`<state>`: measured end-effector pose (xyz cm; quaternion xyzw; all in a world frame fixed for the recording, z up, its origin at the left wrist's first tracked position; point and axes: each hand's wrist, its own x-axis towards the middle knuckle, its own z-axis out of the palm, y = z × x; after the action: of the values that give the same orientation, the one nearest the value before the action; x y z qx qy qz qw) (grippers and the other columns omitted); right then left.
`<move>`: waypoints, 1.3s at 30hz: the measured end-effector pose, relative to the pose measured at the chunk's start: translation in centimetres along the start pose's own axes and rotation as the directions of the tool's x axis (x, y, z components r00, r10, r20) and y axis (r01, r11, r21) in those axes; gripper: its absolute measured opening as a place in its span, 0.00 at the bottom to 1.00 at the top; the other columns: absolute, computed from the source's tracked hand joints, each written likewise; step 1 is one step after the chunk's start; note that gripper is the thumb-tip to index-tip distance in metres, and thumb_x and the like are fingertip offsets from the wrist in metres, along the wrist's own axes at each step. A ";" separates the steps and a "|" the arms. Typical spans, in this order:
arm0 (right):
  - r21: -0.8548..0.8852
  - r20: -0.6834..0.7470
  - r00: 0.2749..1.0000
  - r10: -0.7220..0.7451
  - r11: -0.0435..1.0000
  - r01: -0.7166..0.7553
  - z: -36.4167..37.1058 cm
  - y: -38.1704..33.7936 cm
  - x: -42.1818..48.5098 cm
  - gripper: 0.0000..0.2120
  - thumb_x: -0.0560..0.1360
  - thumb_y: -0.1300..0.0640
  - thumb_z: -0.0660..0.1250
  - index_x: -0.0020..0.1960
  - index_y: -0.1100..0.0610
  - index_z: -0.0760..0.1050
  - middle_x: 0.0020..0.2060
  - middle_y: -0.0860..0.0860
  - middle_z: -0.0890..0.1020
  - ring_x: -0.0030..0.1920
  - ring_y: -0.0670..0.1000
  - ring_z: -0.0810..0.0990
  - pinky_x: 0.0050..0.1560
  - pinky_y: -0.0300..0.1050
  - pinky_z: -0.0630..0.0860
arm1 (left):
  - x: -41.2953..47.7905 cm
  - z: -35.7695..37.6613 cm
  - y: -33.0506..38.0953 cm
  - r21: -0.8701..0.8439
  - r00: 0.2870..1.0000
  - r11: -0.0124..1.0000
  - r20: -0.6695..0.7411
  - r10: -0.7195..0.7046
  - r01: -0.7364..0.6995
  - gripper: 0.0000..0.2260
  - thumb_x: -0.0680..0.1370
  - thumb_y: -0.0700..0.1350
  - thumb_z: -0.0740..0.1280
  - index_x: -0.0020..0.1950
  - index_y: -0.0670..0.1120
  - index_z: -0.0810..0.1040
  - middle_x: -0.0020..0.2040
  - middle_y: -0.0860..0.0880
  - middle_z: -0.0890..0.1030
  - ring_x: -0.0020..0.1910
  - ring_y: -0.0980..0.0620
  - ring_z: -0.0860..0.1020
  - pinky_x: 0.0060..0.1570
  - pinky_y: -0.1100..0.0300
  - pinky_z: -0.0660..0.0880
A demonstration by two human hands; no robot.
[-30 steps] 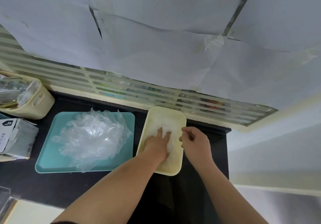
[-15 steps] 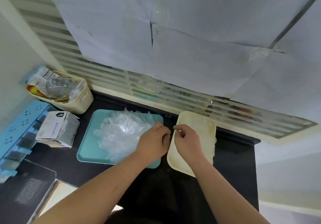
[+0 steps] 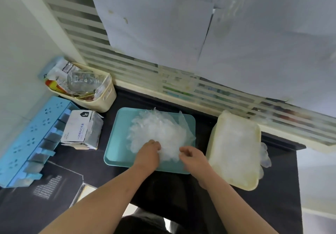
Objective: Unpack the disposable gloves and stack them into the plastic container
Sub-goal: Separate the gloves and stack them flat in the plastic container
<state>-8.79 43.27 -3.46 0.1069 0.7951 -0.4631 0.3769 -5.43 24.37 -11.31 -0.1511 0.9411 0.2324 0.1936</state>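
Observation:
A loose pile of clear disposable gloves (image 3: 160,134) lies on a teal tray (image 3: 118,153) in the middle of the dark counter. My left hand (image 3: 148,153) rests on the pile's near edge with its fingers curled and the fingertips buried in the plastic. Just to the right, my right hand (image 3: 192,158) hovers at the pile's near right corner, fingers bent and apart, holding nothing. Right of the tray stands the cream plastic container (image 3: 214,143) with flattened gloves (image 3: 236,143) inside. A few glove fingers (image 3: 265,158) hang over its right rim.
An opened white glove box (image 3: 80,130) lies left of the tray. Behind it stands a cream basket (image 3: 107,95) full of wrappers and clear plastic. A blue rack (image 3: 27,139) runs along the left wall. The counter ends just right of the container.
Both hands have left the cream container and moved left onto the glove pile on the teal tray. The view has swung left, so the container now sits at the right.

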 end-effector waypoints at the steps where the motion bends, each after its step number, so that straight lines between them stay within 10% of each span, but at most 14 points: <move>1: 0.019 -0.010 1.000 0.014 1.000 -0.014 0.3 -0.1 0.1 0.16 0.83 0.54 0.66 0.71 0.50 0.76 0.59 0.43 0.79 0.62 0.49 0.78 0.69 0.54 0.78 | 0.2 -0.6 -0.1 -0.059 1.000 0.998 -0.026 0.003 -0.004 0.11 0.79 0.38 0.65 0.60 0.49 0.77 0.58 0.51 0.77 0.54 0.50 0.78 0.57 0.58 0.75; 6: 0.123 -0.069 0.998 0.000 0.992 0.008 0.5 -1.2 0.7 0.20 0.82 0.54 0.69 0.73 0.50 0.73 0.60 0.47 0.79 0.61 0.51 0.79 0.68 0.57 0.79 | 0.2 -5.7 1.0 -0.371 0.991 0.926 -0.135 0.021 -0.070 0.21 0.77 0.46 0.75 0.63 0.61 0.68 0.46 0.54 0.76 0.44 0.56 0.77 0.45 0.70 0.70; 11: 0.277 -0.086 0.995 -0.057 0.958 0.079 0.0 -3.6 0.7 0.32 0.78 0.49 0.77 0.77 0.48 0.67 0.69 0.48 0.75 0.66 0.54 0.78 0.70 0.59 0.78 | 0.4 -11.1 2.8 -0.607 0.983 0.789 -0.181 -0.020 -0.096 0.06 0.81 0.43 0.69 0.55 0.51 0.84 0.46 0.52 0.83 0.45 0.55 0.80 0.43 0.76 0.73; 15: 0.319 -0.109 0.987 -0.119 0.936 0.148 -1.1 -5.4 0.9 0.43 0.72 0.44 0.81 0.81 0.46 0.63 0.71 0.43 0.71 0.72 0.53 0.73 0.76 0.61 0.72 | 0.2 -13.9 4.0 -0.903 0.993 0.427 -0.004 -0.119 0.048 0.08 0.81 0.43 0.68 0.48 0.50 0.87 0.44 0.51 0.86 0.44 0.55 0.81 0.46 0.63 0.75; 20: 0.330 -0.039 0.971 -0.234 0.915 0.234 -1.5 -7.2 0.7 0.52 0.58 0.35 0.87 0.77 0.36 0.67 0.71 0.41 0.78 0.70 0.52 0.78 0.71 0.61 0.77 | 0.6 -14.8 3.2 -0.958 0.997 0.276 0.064 -0.040 0.073 0.07 0.77 0.47 0.70 0.42 0.45 0.83 0.47 0.47 0.85 0.58 0.43 0.80 0.67 0.48 0.70; 24: 0.369 -0.046 0.951 -0.304 0.880 0.299 -2.8 -8.3 0.6 0.45 0.62 0.41 0.87 0.75 0.41 0.72 0.69 0.42 0.80 0.69 0.49 0.80 0.71 0.57 0.76 | 0.8 -14.1 2.3 -0.948 0.915 0.061 0.317 0.249 0.312 0.18 0.81 0.43 0.66 0.66 0.31 0.76 0.67 0.33 0.79 0.70 0.33 0.75 0.75 0.38 0.66; 31: 0.238 -0.066 0.950 -0.305 0.920 0.312 -4.5 -9.8 -0.7 0.05 0.76 0.55 0.79 0.49 0.57 0.87 0.46 0.54 0.89 0.51 0.56 0.89 0.55 0.53 0.84 | 0.9 -13.9 3.7 -0.867 0.921 0.468 0.311 0.235 0.173 0.14 0.85 0.45 0.66 0.57 0.33 0.82 0.50 0.39 0.87 0.53 0.43 0.86 0.64 0.49 0.78; 39: 0.102 -0.479 0.865 -0.148 0.970 0.222 -5.1 -8.2 0.0 0.16 0.83 0.57 0.65 0.38 0.61 0.70 0.32 0.59 0.70 0.33 0.54 0.69 0.35 0.47 0.69 | 2.6 -10.8 3.2 -0.773 0.971 0.618 0.231 0.062 0.144 0.08 0.84 0.47 0.67 0.54 0.47 0.85 0.39 0.45 0.85 0.32 0.51 0.77 0.39 0.59 0.80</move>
<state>-15.63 42.96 3.41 0.1670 0.8309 -0.5174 0.1184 -12.13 21.20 -2.41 -0.2134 0.7115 0.6312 0.2233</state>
